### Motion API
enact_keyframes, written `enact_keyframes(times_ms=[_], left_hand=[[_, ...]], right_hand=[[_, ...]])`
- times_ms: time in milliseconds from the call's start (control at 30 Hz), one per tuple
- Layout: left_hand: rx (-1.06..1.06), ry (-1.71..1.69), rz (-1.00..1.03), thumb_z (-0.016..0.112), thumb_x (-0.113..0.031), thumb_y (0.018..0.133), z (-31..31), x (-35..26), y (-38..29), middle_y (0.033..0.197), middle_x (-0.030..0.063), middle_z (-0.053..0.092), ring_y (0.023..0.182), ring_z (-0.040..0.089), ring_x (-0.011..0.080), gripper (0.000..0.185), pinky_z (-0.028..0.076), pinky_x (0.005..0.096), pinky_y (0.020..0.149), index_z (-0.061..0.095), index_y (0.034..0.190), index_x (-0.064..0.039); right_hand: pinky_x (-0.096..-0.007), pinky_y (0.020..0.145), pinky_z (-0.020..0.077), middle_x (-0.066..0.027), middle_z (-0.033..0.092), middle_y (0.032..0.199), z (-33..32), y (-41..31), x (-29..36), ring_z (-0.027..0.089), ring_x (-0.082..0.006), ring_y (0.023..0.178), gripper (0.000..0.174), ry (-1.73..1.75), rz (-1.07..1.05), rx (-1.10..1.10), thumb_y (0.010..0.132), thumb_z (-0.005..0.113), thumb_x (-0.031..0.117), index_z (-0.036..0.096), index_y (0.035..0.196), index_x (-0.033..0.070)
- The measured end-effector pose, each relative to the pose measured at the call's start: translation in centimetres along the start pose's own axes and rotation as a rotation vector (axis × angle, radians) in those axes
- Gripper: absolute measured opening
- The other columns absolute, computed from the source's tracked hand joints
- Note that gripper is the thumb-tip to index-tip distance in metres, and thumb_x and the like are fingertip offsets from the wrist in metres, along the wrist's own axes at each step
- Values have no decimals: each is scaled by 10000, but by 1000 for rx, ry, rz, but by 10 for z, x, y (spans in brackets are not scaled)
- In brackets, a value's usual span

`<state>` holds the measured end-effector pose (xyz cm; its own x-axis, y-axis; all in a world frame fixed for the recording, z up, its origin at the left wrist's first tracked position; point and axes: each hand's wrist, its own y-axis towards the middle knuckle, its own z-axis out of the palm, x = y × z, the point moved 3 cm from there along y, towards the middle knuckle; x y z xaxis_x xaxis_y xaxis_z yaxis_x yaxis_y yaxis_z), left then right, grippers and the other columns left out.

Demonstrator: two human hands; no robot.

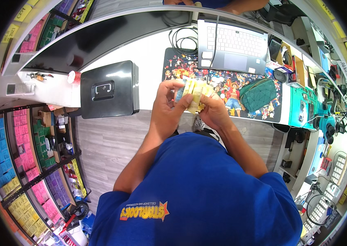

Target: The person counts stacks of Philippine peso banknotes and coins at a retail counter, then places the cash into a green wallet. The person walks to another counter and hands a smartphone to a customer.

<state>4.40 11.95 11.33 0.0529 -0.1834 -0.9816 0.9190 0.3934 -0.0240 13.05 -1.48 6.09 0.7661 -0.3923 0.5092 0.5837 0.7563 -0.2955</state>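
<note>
Both hands meet over the front edge of a desk mat (pixel 173 67) printed with cartoon figures. My left hand (pixel 170 101) grips a bundle of yellowish banknotes (pixel 195 92), with a bluish note (pixel 179 93) at its left side. My right hand (pixel 215 107) pinches the right part of the same notes, which are fanned and partly folded. The fingers hide some of the bundle. To the right on the mat lies a green zippered pouch (pixel 258 94). A black metal cash box (pixel 108 89), lid down, stands to the left on the white desk.
An open laptop (pixel 233 46) and a coiled black cable (pixel 184 41) lie behind the hands. A red-and-white roll (pixel 74 77) stands left of the box. A teal work mat (pixel 299 106) and a microscope (pixel 327 124) are at the right. Shelves of labelled boxes (pixel 22 138) line the left.
</note>
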Motion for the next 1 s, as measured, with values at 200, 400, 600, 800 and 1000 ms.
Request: enact_keyframes(times_ms=[200, 400, 600, 800, 1000], left_hand=[[-41, 171, -26, 628, -332, 1076, -3, 2, 1, 1269, 98, 569, 1091, 630, 143, 486, 556, 293, 889, 476, 1438, -46], [5, 190, -204, 610, -322, 1064, -14, 9, -4, 1363, 130, 554, 1166, 620, 226, 452, 526, 342, 960, 537, 1441, -84], [170, 168, -367, 544, -202, 1068, -18, 13, -42, 1334, 106, 560, 1099, 582, 173, 326, 490, 326, 944, 589, 1370, -91], [219, 201, -292, 606, -224, 1072, -16, 5, -62, 1279, 61, 596, 1061, 605, 141, 308, 509, 307, 939, 608, 1342, -76], [-3, 70, -331, 618, -201, 1076, -2, -2, -42, 1315, 95, 618, 1123, 643, 143, 362, 549, 311, 946, 580, 1406, -57]], right_hand=[[-327, 975, 541, -102, 703, 1232, -1, 1, 5, 680, -162, 1089, 389, -325, -51, -117, 996, 682, 140, 603, 1337, -28], [-315, 912, 551, -103, 729, 1169, 2, -4, 9, 689, -156, 1008, 409, -621, -26, -168, 979, 716, 202, 633, 1304, -33], [-349, 946, 538, -137, 705, 1202, 2, -49, 7, 680, -196, 1082, 477, -917, 132, -48, 983, 703, 248, 574, 1376, 10], [-403, 1003, 514, -167, 674, 1229, 8, -79, 6, 667, -268, 1147, 520, -957, 60, 48, 990, 670, 193, 480, 1464, 93], [-418, 1013, 513, -194, 675, 1255, 21, -58, 14, 669, -300, 1174, 485, -989, -101, -12, 987, 643, 130, 493, 1447, 95]])
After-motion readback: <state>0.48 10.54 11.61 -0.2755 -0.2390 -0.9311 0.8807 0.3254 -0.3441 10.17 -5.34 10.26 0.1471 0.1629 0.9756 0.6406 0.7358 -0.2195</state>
